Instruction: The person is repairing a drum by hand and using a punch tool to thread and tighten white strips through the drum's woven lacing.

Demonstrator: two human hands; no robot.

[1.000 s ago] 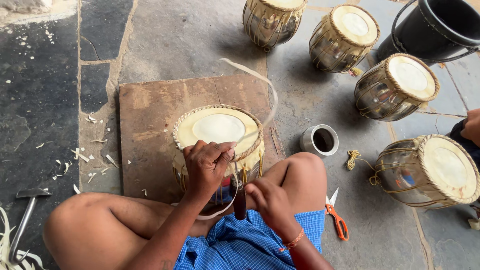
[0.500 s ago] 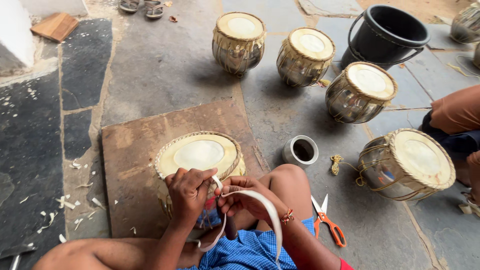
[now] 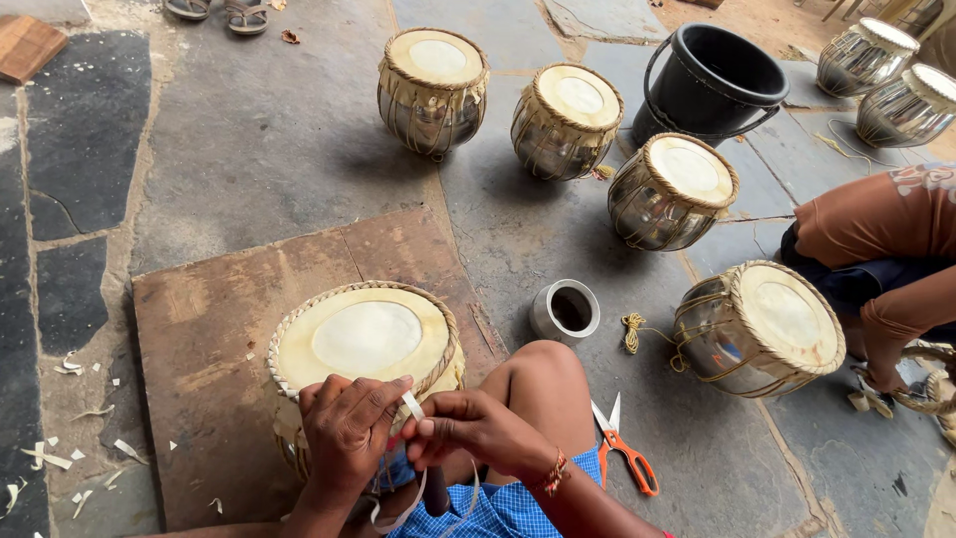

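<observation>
A seated person laces a drum (image 3: 363, 344) that stands head-up on a square wooden board (image 3: 204, 329) laid over the stone floor (image 3: 269, 130), the board giving the work a flat, clean base. The drum sits at the near left of the scene, tucked against the person's bent knee, which appears to brace it against the pull of the lacing. The left hand (image 3: 347, 428) rests knuckles-up on the drum's near rim, fingers curled closed and pinching a pale flat strap (image 3: 411, 404) between thumb and forefinger. The right hand (image 3: 468, 430), wrist turned inward and ringed by a beaded bracelet, meets it just beside the rim, its fingertips closed tight on the same strap; the loose end loops down into the lap.

Orange-handled scissors (image 3: 625, 453) lie open on the floor just right of the knee, within easy reach, and a small metal cup (image 3: 565, 311) stands a little farther off beside a knot of yellow cord (image 3: 633, 332). Three finished metal-bodied drums (image 3: 563, 120) line the far side, near a black bucket (image 3: 709, 85). Another drum (image 3: 762, 329) lies tilted at right, next to a co-worker's arm (image 3: 891, 329) reaching to the floor. Pale strap trimmings (image 3: 60, 458) litter the near left.
</observation>
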